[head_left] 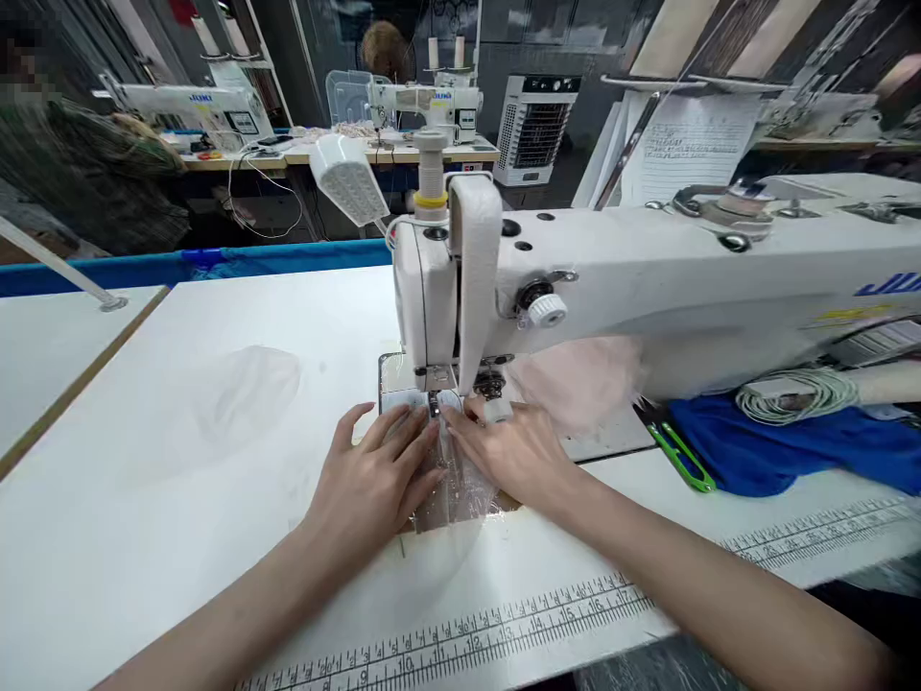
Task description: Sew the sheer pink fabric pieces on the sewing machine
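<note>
Under the head of a white sewing machine lies sheer, pale fabric, running from the presser foot toward the table's front. My left hand rests palm down on the fabric's left side, fingers spread, fingertips beside the foot. On the other side, my right hand bears on the fabric, its fingers bent close together just right of the foot; the machine partly hides them. Pinkish sheer cloth is bunched behind my right hand, under the machine arm.
Green-handled snips lie beside a blue cloth with a coil of pale cord on it. A printed ruler runs along the table's front edge. A blurred person is at the upper left.
</note>
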The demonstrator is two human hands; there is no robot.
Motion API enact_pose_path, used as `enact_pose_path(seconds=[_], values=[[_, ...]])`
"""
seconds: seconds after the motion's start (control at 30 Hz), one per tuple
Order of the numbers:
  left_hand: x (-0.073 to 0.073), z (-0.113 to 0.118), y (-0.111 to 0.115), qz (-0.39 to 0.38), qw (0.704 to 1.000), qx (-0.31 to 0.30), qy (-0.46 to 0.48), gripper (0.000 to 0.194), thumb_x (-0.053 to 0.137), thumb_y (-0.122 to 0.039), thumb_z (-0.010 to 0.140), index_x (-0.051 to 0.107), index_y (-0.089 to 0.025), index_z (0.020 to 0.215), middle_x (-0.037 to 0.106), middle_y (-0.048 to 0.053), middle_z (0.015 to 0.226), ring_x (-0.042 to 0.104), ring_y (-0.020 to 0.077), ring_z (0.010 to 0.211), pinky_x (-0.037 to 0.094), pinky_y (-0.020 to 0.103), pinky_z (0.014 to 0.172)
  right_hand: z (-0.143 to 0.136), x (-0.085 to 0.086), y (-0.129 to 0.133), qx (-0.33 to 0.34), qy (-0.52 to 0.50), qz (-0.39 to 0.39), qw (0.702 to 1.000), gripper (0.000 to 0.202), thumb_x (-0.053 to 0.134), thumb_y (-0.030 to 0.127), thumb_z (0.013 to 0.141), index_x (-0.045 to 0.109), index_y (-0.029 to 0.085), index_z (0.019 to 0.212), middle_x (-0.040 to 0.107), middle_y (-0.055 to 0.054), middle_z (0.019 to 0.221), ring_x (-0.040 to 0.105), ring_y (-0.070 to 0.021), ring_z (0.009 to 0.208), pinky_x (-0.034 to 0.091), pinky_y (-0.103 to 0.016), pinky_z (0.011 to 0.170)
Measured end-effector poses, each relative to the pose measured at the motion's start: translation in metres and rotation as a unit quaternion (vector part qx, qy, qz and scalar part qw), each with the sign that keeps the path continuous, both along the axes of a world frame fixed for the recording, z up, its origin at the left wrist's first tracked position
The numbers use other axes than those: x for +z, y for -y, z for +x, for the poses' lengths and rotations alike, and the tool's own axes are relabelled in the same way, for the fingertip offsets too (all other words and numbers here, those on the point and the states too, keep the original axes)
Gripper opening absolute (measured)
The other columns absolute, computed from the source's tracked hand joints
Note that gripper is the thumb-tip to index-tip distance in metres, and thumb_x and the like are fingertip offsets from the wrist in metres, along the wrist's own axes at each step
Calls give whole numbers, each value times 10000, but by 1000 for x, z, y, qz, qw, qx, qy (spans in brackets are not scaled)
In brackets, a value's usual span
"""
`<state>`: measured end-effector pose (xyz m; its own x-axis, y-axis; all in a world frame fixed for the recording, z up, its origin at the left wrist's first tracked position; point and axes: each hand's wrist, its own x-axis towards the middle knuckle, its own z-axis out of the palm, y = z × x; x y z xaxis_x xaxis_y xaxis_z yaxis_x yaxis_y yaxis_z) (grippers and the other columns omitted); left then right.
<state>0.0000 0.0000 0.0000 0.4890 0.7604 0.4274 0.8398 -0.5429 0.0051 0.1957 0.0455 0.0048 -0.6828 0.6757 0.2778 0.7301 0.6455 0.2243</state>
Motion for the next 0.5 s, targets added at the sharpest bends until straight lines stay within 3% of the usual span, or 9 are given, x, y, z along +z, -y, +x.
enact_pose_path(seconds=[0.17, 0.27, 0.33, 0.4, 0.5], values=[[-2, -1, 1, -4, 1000, -1, -3, 371, 416, -372, 975, 561, -188, 1263, 644, 67, 1237, 543, 260, 1188, 276, 488, 1049, 0, -1, -1, -1, 0, -22, 1000, 312, 434, 215, 961, 656, 239, 1179, 687, -84, 1046, 573, -150, 593, 207, -300, 461], [7, -5, 7, -28, 1000, -5, 5, 376, 430, -351, 968, 521, -166, 1283, 604, 84, 1289, 509, 260, 1219, 340, 464, 1025, 5, 10, 3, -2, -34, -75, 997, 307, 428, 204, 961, 666, 223, 1155, 694, -74, 911, 571, -152, 586, 243, -290, 471], [21, -8, 17, -86, 996, -3, 30, 329, 447, -329, 953, 537, -168, 1225, 619, 86, 1237, 559, 241, 1121, 446, 402, 911, 11, 24, 7, 17, -89, -157, 983, 264, 480, 250, 945, 669, 243, 1130, 686, -42, 903, 576, -135, 600, 299, -270, 494], [36, -9, 29, -196, 979, -10, 47, 276, 525, -382, 898, 568, -199, 1100, 642, 63, 1088, 600, 210, 912, 498, 335, 723, 18, 39, 11, 82, -121, -285, 947, 214, 629, 319, 853, 678, 271, 1056, 663, 2, 990, 591, -116, 662, 359, -245, 540], [48, -5, 44, -268, 963, -40, 11, 273, 664, -362, 741, 570, -207, 944, 609, 53, 955, 559, 232, 825, 487, 351, 662, 25, 51, 14, 130, -100, -392, 905, 169, 704, 216, 760, 672, 252, 922, 625, 31, 974, 585, -110, 721, 370, -220, 556]])
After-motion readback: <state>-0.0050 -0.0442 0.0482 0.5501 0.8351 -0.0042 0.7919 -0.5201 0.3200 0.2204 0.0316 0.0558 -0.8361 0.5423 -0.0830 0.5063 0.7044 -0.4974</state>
